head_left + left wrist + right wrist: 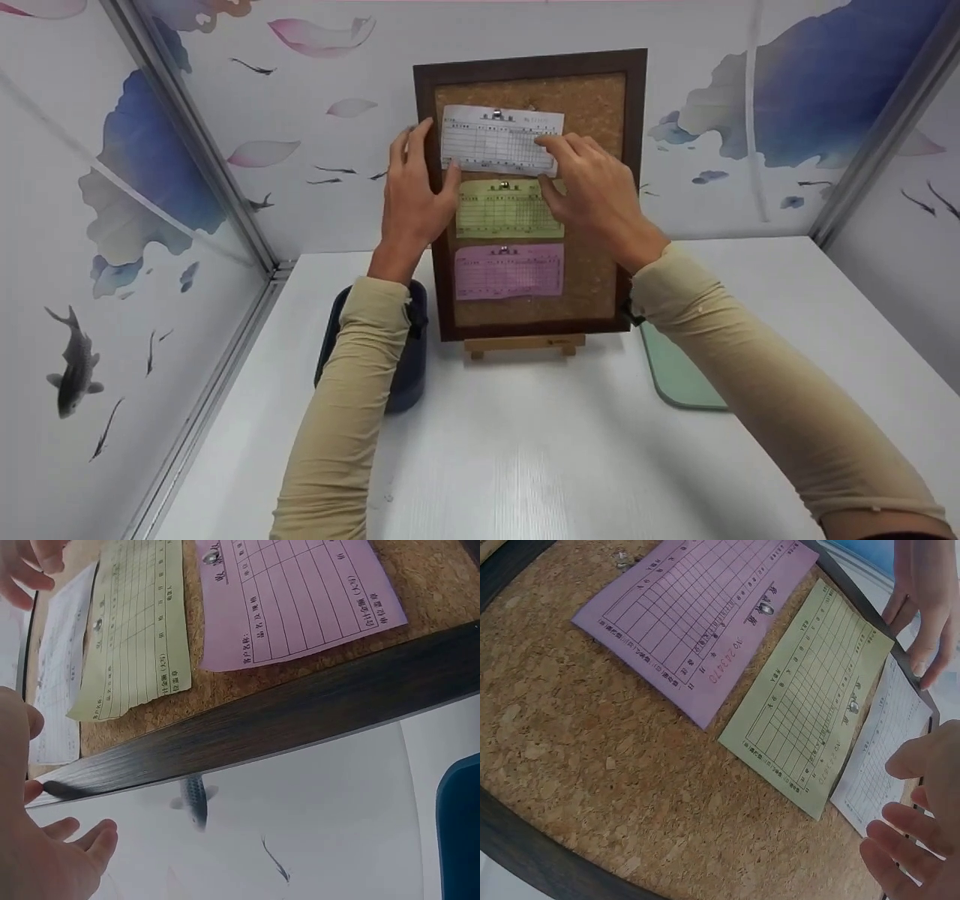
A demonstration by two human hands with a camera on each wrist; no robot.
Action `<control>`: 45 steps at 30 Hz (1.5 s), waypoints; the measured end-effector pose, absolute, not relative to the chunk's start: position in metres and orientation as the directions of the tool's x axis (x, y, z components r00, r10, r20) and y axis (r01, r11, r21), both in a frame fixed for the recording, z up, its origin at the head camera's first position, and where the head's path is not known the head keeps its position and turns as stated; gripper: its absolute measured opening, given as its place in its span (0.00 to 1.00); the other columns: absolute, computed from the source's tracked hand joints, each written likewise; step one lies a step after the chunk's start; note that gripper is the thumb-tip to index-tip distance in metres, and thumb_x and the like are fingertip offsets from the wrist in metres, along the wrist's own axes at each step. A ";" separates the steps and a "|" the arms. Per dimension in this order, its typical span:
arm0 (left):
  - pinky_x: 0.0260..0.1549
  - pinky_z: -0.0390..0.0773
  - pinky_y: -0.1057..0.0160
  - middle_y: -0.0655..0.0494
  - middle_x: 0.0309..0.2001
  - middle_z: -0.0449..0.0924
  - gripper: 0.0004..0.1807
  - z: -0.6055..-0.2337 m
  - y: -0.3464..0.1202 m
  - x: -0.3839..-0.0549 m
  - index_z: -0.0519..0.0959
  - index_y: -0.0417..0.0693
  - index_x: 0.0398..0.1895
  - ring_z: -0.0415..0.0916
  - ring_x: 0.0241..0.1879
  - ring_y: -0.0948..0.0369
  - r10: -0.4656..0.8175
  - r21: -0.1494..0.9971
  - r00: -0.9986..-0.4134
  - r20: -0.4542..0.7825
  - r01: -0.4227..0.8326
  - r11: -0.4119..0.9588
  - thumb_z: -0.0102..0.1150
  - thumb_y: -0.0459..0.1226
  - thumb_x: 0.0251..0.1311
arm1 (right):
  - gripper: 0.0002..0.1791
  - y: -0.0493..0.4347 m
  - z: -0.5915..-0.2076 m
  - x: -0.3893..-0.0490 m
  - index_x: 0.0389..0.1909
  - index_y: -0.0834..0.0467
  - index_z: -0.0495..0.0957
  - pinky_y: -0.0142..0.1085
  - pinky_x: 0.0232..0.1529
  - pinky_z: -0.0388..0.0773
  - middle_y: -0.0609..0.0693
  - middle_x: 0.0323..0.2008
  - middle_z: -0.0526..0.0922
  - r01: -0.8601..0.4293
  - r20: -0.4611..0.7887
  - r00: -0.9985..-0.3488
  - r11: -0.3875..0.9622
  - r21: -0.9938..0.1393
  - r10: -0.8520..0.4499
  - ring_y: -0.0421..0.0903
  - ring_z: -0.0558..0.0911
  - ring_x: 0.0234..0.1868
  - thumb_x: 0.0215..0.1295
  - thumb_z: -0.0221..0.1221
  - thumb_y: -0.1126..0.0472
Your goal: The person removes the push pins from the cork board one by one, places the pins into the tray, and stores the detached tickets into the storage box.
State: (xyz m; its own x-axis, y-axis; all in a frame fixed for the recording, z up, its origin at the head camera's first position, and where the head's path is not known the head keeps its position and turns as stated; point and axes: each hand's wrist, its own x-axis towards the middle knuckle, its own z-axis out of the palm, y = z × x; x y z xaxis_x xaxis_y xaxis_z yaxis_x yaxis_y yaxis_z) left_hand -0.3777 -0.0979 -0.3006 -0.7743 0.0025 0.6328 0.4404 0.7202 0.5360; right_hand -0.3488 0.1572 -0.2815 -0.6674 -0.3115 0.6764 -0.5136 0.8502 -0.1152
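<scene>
One white slip (pixel 491 142) between both hands (pixel 416 195) (pixel 598 184)

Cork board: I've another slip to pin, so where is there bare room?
The widest bare cork lies between the pink slip and the right side of the dark frame; a thinner strip runs below that slip, above the frame's bottom. Higher up is crowded: the left hand and right hand flank the white slip, close above the green slip.

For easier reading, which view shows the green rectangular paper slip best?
Right wrist view: the green slip appears whole and large. Head shows it smaller, partly behind the right hand; left wrist crops it.
</scene>
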 end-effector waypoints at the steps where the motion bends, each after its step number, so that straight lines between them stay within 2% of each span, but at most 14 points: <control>1: 0.75 0.72 0.45 0.44 0.83 0.59 0.36 -0.300 -0.098 -0.378 0.61 0.55 0.85 0.66 0.80 0.48 0.003 0.544 -0.775 0.632 0.446 0.710 0.57 0.48 0.80 | 0.25 0.156 -0.281 -0.350 0.71 0.56 0.77 0.56 0.52 0.85 0.58 0.59 0.86 -0.512 0.670 -0.675 0.850 -0.123 -0.309 0.58 0.85 0.58 0.75 0.65 0.59; 6: 0.76 0.71 0.44 0.45 0.83 0.59 0.36 -0.296 -0.098 -0.381 0.61 0.57 0.85 0.65 0.80 0.48 0.005 0.572 -0.778 0.629 0.467 0.674 0.58 0.47 0.78 | 0.25 0.149 -0.277 -0.356 0.71 0.57 0.77 0.56 0.54 0.85 0.59 0.61 0.85 -0.502 0.648 -0.698 0.853 -0.142 -0.303 0.58 0.85 0.60 0.76 0.66 0.58; 16: 0.71 0.75 0.45 0.44 0.85 0.54 0.38 -0.297 -0.093 -0.386 0.58 0.60 0.87 0.66 0.79 0.47 0.010 0.577 -0.785 0.619 0.463 0.673 0.58 0.46 0.77 | 0.25 0.141 -0.277 -0.365 0.70 0.57 0.78 0.58 0.56 0.85 0.59 0.64 0.84 -0.488 0.628 -0.719 0.860 -0.149 -0.299 0.58 0.83 0.64 0.75 0.66 0.58; 23: 0.69 0.76 0.44 0.41 0.84 0.53 0.35 -0.298 -0.088 -0.389 0.64 0.57 0.84 0.67 0.78 0.46 -0.003 0.596 -0.760 0.650 0.508 0.622 0.59 0.44 0.76 | 0.25 0.134 -0.272 -0.370 0.69 0.58 0.78 0.57 0.58 0.84 0.59 0.63 0.84 -0.491 0.629 -0.718 0.857 -0.154 -0.298 0.58 0.82 0.64 0.74 0.66 0.59; 26: 0.72 0.74 0.46 0.42 0.84 0.53 0.34 -0.301 -0.088 -0.390 0.66 0.54 0.82 0.64 0.80 0.47 -0.014 0.610 -0.761 0.648 0.508 0.608 0.59 0.44 0.76 | 0.23 0.132 -0.271 -0.372 0.68 0.59 0.79 0.56 0.58 0.85 0.60 0.64 0.83 -0.499 0.631 -0.712 0.854 -0.147 -0.308 0.58 0.81 0.66 0.75 0.65 0.61; 32: 0.79 0.67 0.53 0.45 0.82 0.57 0.25 -0.301 -0.086 -0.394 0.72 0.48 0.72 0.57 0.84 0.51 -0.046 0.629 -0.759 0.649 0.501 0.594 0.59 0.46 0.78 | 0.22 0.130 -0.263 -0.378 0.67 0.60 0.79 0.57 0.55 0.86 0.59 0.61 0.82 -0.496 0.630 -0.716 0.855 -0.154 -0.302 0.57 0.80 0.64 0.75 0.64 0.62; 39: 0.72 0.74 0.51 0.40 0.79 0.62 0.14 -0.306 -0.087 -0.396 0.78 0.41 0.54 0.63 0.81 0.48 -0.081 0.632 -0.735 0.673 0.515 0.579 0.51 0.43 0.84 | 0.19 0.122 -0.254 -0.384 0.65 0.60 0.80 0.55 0.54 0.85 0.58 0.58 0.82 -0.499 0.620 -0.723 0.851 -0.164 -0.304 0.57 0.80 0.61 0.77 0.61 0.62; 45: 0.74 0.72 0.52 0.40 0.75 0.67 0.13 -0.307 -0.086 -0.398 0.80 0.40 0.49 0.60 0.82 0.49 -0.102 0.636 -0.719 0.688 0.529 0.563 0.53 0.42 0.83 | 0.15 0.115 -0.241 -0.388 0.61 0.61 0.83 0.56 0.55 0.85 0.58 0.55 0.84 -0.488 0.621 -0.736 0.847 -0.212 -0.269 0.57 0.82 0.60 0.78 0.60 0.61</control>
